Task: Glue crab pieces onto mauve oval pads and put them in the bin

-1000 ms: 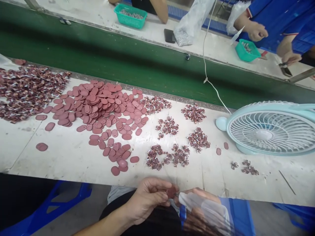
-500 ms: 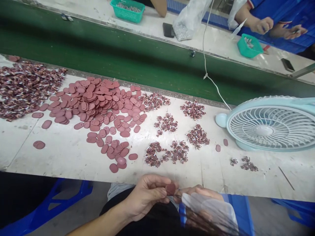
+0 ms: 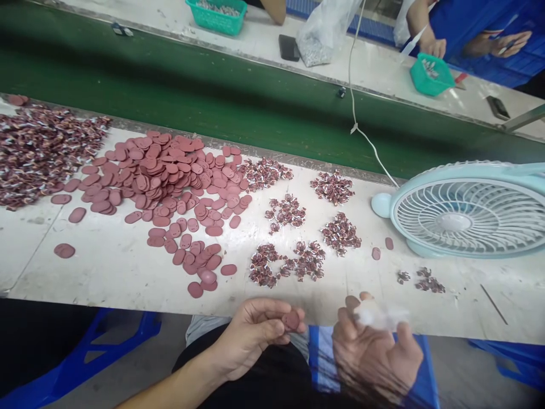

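Note:
My left hand (image 3: 259,338) pinches a reddish-brown oval disc (image 3: 291,321) between thumb and fingers, just past the table's front edge. To its right, my right hand (image 3: 374,352) is turned palm up and smeared by motion. Its fingers curl round a translucent white squeeze bottle (image 3: 381,316), whose outline is blurred. Ahead of my left hand lie small clusters of brown-and-white pieces (image 3: 309,261). A large heap of matching oval discs (image 3: 170,165) spreads to the left, some with small holes.
A bigger pile of brown-and-white pieces (image 3: 42,150) covers the far left. A light-blue fan (image 3: 455,210) stands at right, its white cord crossing a green gap (image 3: 204,102). Beyond, a co-worker's hand (image 3: 434,46) reaches to a green basket (image 3: 432,76).
My right hand has drawn away rightward from the disc and turned palm up with the bottle. My left hand keeps the disc nearly in place. The co-worker's hand has lowered to the basket.

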`<control>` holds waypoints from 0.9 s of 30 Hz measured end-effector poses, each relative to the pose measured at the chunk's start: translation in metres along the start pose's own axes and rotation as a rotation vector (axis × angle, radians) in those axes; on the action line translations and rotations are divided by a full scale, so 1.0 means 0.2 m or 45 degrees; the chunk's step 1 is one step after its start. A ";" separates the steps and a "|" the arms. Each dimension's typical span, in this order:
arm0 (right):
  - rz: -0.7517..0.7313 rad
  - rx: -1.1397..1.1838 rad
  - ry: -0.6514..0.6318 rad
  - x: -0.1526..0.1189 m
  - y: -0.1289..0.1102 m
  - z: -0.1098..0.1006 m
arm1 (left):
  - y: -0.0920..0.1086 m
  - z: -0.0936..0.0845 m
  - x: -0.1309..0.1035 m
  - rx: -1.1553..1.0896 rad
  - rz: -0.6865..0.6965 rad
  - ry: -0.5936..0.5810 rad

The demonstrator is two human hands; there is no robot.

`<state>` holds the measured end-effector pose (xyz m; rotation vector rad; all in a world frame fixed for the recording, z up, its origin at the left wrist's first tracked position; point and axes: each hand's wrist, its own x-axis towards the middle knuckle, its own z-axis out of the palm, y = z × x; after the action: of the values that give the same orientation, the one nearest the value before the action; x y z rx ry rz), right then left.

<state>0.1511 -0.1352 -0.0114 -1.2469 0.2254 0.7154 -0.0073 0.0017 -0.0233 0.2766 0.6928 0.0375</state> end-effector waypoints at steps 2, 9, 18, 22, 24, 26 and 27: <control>0.232 0.805 -0.123 0.12 -0.05 -0.07 | 0.01 -0.01 0.00 0.012 0.019 -0.012; 0.447 1.467 -0.655 0.28 -0.02 -0.25 | 0.04 -0.07 -0.03 0.097 0.064 0.130; -0.621 -1.244 -0.293 0.26 0.03 0.02 | 0.12 -0.05 -0.08 0.083 0.123 0.295; -0.637 -1.635 -0.365 0.29 0.02 0.01 | 0.12 -0.04 -0.10 0.099 0.135 0.299; -0.617 -1.764 -0.365 0.27 0.01 -0.02 | 0.11 -0.04 -0.10 0.109 0.142 0.306; -0.586 -1.861 -0.408 0.26 0.00 -0.05 | 0.10 -0.03 -0.10 0.116 0.135 0.312; -0.569 -1.897 -0.452 0.25 0.00 -0.06 | 0.10 -0.04 -0.09 0.122 0.121 0.308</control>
<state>0.1925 -0.1280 -0.0418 -2.3913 -1.0488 0.6578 -0.0248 0.0196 -0.0120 0.4009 0.9227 0.1302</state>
